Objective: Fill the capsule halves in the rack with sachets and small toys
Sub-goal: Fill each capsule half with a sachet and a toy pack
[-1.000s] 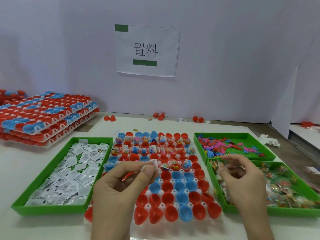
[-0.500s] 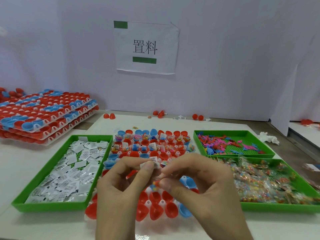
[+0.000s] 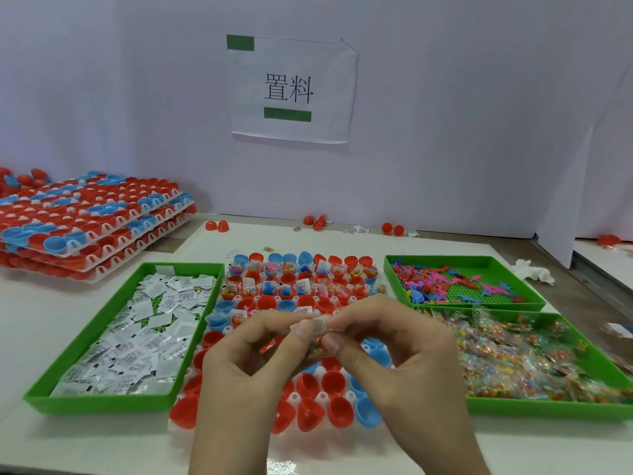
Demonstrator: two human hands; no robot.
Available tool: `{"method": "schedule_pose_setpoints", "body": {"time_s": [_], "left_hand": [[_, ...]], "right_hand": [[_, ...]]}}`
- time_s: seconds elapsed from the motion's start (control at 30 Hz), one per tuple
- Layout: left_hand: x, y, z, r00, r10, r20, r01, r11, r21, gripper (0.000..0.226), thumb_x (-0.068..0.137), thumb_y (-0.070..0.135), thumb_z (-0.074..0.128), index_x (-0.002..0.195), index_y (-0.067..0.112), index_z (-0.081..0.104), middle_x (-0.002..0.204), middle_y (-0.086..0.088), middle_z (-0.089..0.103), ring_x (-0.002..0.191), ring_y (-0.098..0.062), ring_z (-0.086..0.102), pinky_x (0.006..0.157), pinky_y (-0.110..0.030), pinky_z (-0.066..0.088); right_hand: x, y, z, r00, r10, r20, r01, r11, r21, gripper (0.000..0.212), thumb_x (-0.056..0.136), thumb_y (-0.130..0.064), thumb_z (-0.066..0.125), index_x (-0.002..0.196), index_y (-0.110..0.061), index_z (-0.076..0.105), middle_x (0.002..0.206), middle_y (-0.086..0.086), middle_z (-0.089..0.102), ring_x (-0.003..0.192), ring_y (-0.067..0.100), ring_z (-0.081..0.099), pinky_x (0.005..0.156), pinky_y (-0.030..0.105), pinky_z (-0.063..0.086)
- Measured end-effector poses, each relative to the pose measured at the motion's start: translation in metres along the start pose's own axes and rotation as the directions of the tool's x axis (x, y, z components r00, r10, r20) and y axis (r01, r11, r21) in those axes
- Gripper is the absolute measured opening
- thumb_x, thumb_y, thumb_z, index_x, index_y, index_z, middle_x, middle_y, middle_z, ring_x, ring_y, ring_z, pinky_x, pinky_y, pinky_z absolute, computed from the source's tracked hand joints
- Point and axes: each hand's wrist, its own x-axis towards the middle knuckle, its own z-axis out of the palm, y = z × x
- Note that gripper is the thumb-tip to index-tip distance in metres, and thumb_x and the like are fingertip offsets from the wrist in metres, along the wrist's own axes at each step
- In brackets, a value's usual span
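A white rack (image 3: pixel 291 399) of red and blue capsule halves lies in front of me; its far rows hold sachets and toys, its near rows look empty. Above the rack's middle my left hand (image 3: pixel 239 368) and my right hand (image 3: pixel 394 358) meet fingertip to fingertip. Together they pinch a small bundle (image 3: pixel 317 332): a white sachet, a clear packet of coloured beads and a red toy piece below it. A green tray of white sachets (image 3: pixel 137 337) sits on the left. Green trays of small plastic toys (image 3: pixel 459 279) and of bead packets (image 3: pixel 520 358) sit on the right.
Stacked racks of capsule halves (image 3: pixel 85 221) stand at the back left. Loose red capsule halves (image 3: pixel 318 221) lie along the wall under a paper sign (image 3: pixel 289 90). A crumpled white tissue (image 3: pixel 532 270) lies at the right by a partition.
My right hand came left from the bead-packet tray and met my left hand over the rack. Both now pinch the sachet and packet together.
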Motion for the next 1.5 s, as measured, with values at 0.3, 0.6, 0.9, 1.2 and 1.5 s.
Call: {"method": "schedule_pose_setpoints", "body": {"time_s": [0.3,0.6,0.9,1.2,1.5], "left_hand": [[-0.001,0.004,-0.002,0.998,0.0,0.06,-0.002,0.999,0.038,0.051,0.054,0.064,0.084,0.083,0.022,0.081,0.089,-0.008,0.077,0.087,-0.023,0.075,0.073,-0.027,0.06],[-0.002,0.006,-0.004,0.999,-0.039,-0.027,0.038,0.998,-0.044,0.065,0.033,0.066,0.089,0.074,0.016,0.08,0.075,-0.008,0.074,0.071,-0.016,0.072,0.062,-0.02,0.057],[-0.002,0.005,-0.005,0.997,-0.072,-0.015,0.071,0.996,-0.052,0.068,0.031,0.065,0.09,0.075,0.014,0.08,0.081,-0.011,0.075,0.078,-0.021,0.073,0.064,-0.022,0.057],[-0.002,0.004,-0.007,0.998,-0.039,0.058,0.035,0.998,0.054,0.026,0.058,0.037,0.089,0.077,0.021,0.082,0.084,-0.009,0.077,0.083,-0.022,0.075,0.068,-0.022,0.058],[-0.002,0.01,-0.008,0.99,-0.054,0.133,0.032,0.986,0.162,0.02,0.068,0.022,0.07,0.08,0.032,0.081,0.082,-0.004,0.078,0.079,-0.019,0.076,0.066,-0.018,0.058]], "right_hand": [[0.0,0.002,0.0,0.999,-0.007,-0.032,0.008,1.0,0.021,0.021,0.075,-0.017,0.08,0.088,-0.031,0.072,0.081,-0.012,0.074,0.078,0.013,0.071,0.069,0.018,0.056],[-0.001,-0.002,0.003,0.99,-0.14,0.017,0.141,0.989,-0.046,0.02,0.076,-0.017,0.08,0.086,-0.032,0.071,0.079,-0.017,0.069,0.077,0.011,0.066,0.069,0.019,0.052],[-0.001,-0.005,-0.002,0.988,-0.138,0.067,0.131,0.986,0.104,0.013,0.076,-0.031,0.081,0.085,-0.032,0.071,0.079,-0.014,0.07,0.075,0.015,0.067,0.069,0.026,0.054],[0.001,0.003,0.0,0.997,-0.074,0.021,0.075,0.997,-0.019,0.02,0.074,-0.017,0.081,0.087,-0.029,0.072,0.087,-0.011,0.067,0.078,0.018,0.068,0.069,0.029,0.057],[0.0,0.008,-0.005,0.993,0.08,0.082,-0.074,0.995,-0.069,0.02,0.077,-0.019,0.085,0.089,-0.032,0.075,0.082,-0.011,0.072,0.075,0.015,0.07,0.069,0.022,0.055]]}}
